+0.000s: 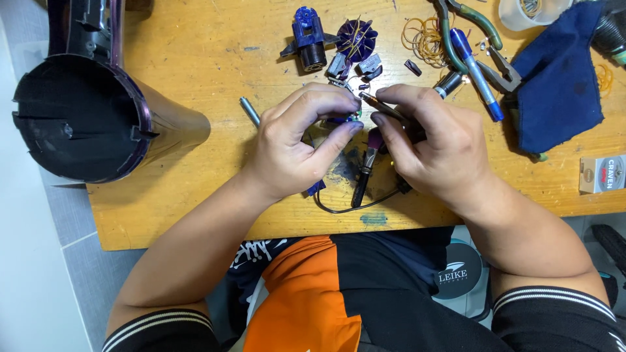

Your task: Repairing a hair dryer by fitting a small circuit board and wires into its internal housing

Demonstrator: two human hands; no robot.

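- Working over a scuffed wooden table, the person keeps both bare hands close together at its middle.
- The left hand is curled, thumb and fingertips pinching a small blue part with a glimpse of green on it; most of that piece is hidden under the fingers.
- The right hand is closed around a slim metal-tipped tool, held like a pen, its point aimed left at the pinched part and just touching or nearly touching it; I cannot tell which.
- A thin black cable loops on the wood just near of the hands, beside a dark slender stick-like piece with a purple top.
- A short grey metal rod lies just left of the left hand.
- At the far left sits a large glossy dark plastic housing, round-mouthed and funnel-shaped, with a purple sheen at its rim.
- Beyond the hands stand a blue and black cylindrical motor piece and a purple finned fan wheel.
- Further right lie a tangle of tan rubber bands, a blue pen, green-handled pliers and a crumpled navy cloth.
- A small cardboard box rests at the right edge.
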